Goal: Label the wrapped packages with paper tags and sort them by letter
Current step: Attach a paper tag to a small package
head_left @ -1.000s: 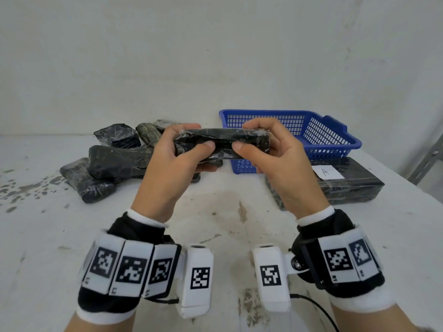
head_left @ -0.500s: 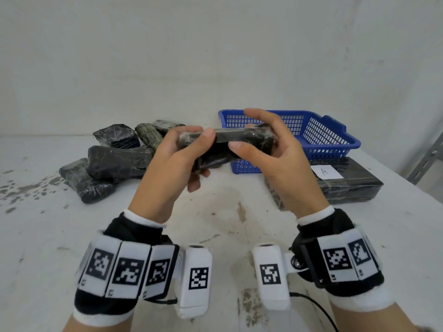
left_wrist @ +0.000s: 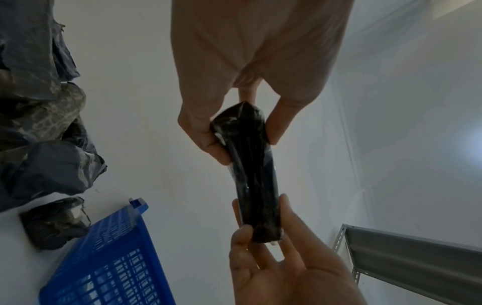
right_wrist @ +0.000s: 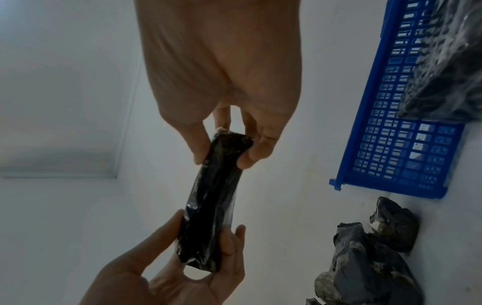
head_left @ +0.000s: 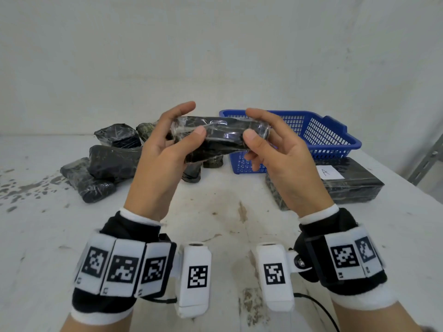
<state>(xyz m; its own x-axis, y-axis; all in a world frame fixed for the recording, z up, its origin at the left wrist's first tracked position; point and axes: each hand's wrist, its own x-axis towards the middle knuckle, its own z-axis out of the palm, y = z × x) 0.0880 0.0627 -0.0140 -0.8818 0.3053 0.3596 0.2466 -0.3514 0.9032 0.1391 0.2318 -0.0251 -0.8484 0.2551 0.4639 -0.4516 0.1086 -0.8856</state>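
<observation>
Black film, glossy and creased, covered the long wrapped package (head_left: 215,137) that both hands held up in the air above the white table (head_left: 215,224), in front of the blue basket (head_left: 335,137). The left hand (head_left: 163,154) pinched its left end, thumb pressed on the near face and fingers curled round the far side; the right hand (head_left: 282,159) pinched the right end the same way, thumb in front and index finger arched over the top. In the left wrist view the package (left_wrist: 254,175) ran lengthwise between the two grips, and the right wrist view showed it (right_wrist: 214,196) the same, with a thumb and fingers clamped at each end.

Compared with half a second before, the package had been turned: it then lay tilted with its left end lower and mostly hidden behind the fingers, and now its broad shiny face was toward the head camera and nearly level. The left index finger, curled over the top earlier, now stood up clear above it. A second before, both hands had wrapped it more fully.

On the table the rest had stayed put. The pile of unlabelled wrapped packages (head_left: 105,164) lay at the left, well apart from the hands. At the right, just beside the basket, sat a large flat package (head_left: 354,188) bearing a white paper tag (head_left: 329,172) marked A.
</observation>
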